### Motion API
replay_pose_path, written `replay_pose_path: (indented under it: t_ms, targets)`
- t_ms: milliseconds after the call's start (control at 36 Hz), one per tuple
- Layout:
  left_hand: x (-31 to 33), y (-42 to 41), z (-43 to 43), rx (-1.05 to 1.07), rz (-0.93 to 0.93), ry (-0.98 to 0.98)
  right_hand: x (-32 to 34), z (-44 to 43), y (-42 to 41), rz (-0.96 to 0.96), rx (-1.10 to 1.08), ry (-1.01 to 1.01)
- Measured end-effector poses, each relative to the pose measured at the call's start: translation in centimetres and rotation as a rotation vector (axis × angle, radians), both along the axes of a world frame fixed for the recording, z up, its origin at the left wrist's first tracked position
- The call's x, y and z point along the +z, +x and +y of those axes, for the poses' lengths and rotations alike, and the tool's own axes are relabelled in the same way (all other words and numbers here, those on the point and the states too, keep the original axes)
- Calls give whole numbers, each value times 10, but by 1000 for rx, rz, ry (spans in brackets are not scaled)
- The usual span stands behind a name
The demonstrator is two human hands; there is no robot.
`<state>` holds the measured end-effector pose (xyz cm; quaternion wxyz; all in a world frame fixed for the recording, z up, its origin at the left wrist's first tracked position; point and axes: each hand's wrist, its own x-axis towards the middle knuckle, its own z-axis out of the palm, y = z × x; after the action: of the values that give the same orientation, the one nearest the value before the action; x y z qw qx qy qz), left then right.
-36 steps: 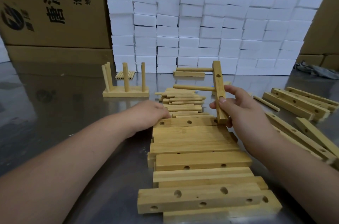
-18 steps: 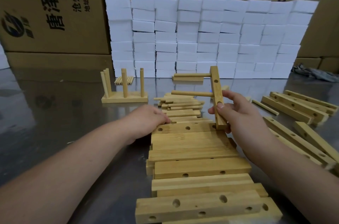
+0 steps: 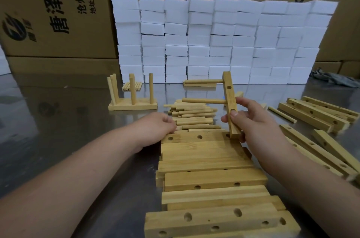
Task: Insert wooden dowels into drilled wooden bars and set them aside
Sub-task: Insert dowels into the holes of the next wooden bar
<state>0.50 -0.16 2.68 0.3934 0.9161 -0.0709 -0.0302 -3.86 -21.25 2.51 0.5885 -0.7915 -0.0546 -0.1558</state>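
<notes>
Both hands work over a steel table (image 3: 58,113) crowded with drilled bars (image 3: 210,161) and white foam blocks (image 3: 224,42) behind. Right hand (image 3: 255,120) pinches an upright bar (image 3: 229,101) carrying two dowels pointing left. Left hand (image 3: 155,126) rests knuckles-up, fingers curled into the loose dowel pile (image 3: 192,115); its grasp is hidden.

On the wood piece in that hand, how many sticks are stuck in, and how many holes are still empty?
Dowels stuck in the bar: 2
Empty holes showing: 2
Total: 4
The right hand may hide more holes.
</notes>
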Motion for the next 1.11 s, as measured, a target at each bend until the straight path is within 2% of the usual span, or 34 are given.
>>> replay_pose_path:
  t_ms: [306,500,611,695,806,972,1111]
  targets:
    - [5,0,0,112,53,21,0,0,-1,-3,-2,-3]
    - [0,2,2,101,18,31,-1,0,1,-5,-2,10]
    - [1,0,1,162,-116,-58,0,-2,3,21,-29,146]
    - [7,-3,-1,210,-284,-231,2,-6,7,60,-70,262]
    - [13,-15,-13,77,-388,-317,3,-9,9,84,-78,345]
    - [15,-32,-25,-100,-385,-333,3,-6,9,63,-56,352]
    - [15,-38,-29,-165,-388,-322,3,-4,9,84,-36,363]
